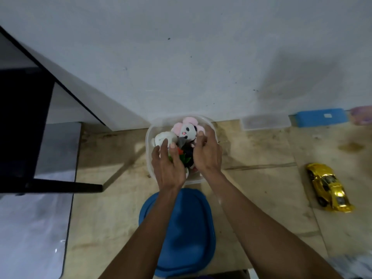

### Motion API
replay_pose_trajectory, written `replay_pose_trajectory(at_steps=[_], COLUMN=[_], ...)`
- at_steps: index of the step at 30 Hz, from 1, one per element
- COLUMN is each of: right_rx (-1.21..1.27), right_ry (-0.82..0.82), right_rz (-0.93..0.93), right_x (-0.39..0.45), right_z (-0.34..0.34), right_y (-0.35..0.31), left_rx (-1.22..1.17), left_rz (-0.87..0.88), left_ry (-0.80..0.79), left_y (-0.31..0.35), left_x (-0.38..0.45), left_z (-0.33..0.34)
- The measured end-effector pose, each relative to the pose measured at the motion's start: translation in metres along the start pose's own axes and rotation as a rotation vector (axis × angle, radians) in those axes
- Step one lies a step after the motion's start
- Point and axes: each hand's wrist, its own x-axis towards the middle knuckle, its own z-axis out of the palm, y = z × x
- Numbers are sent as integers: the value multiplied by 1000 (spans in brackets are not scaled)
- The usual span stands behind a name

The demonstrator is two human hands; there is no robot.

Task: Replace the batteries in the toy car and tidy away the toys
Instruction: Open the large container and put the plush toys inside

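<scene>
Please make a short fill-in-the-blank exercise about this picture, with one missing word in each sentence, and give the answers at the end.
1. Both hands, the left hand and the right hand, reach into the clear ____ of soft toys.
2. The colour of the toy car on the floor is ____.
3. The lid lying under the forearms is ____.
4. The tub has ____ lid on it.

Answers: tub; gold; blue; no

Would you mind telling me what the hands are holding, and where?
Both hands, left hand and right hand, press on the soft toys in the clear tub; a firm grip cannot be told.
</scene>
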Motion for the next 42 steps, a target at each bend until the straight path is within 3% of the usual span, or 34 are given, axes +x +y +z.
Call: replay_pose_trajectory(at_steps=[5, 9, 12, 15, 21, 24, 32, 37, 42], right_rx=[69, 111, 99, 83, -51, 1, 116, 159, 192], right_ry=[19, 99, 118, 29, -351, -409, -274, -130, 9], right_rz=[-109, -204, -189, -119, 88, 147, 202, 220, 101], right_x=[-25, -62, -96, -125, -174, -189, -203, -219, -225], right_z=[-19, -37, -47, -47, -42, -35, -23, -27, -44], right_y=[14, 41, 73, 109, 163, 171, 155, 148, 131], left_rx=[22, 47, 66, 103, 343, 357, 267, 195, 145], left_rz=[75, 146, 67, -67, -344, -442, -415, -265, -142], left_ry=[47, 214, 269, 234, 42, -48, -130, -110, -68], left_y=[10, 4, -18, -50, -114, -130, -130, -119, -86], left_x=[-22, -56, -94, -133, -181, -185, -178, -192, -194], left_z=[-21, -43, -57, -68, -83, -89, -100, -108, -124])
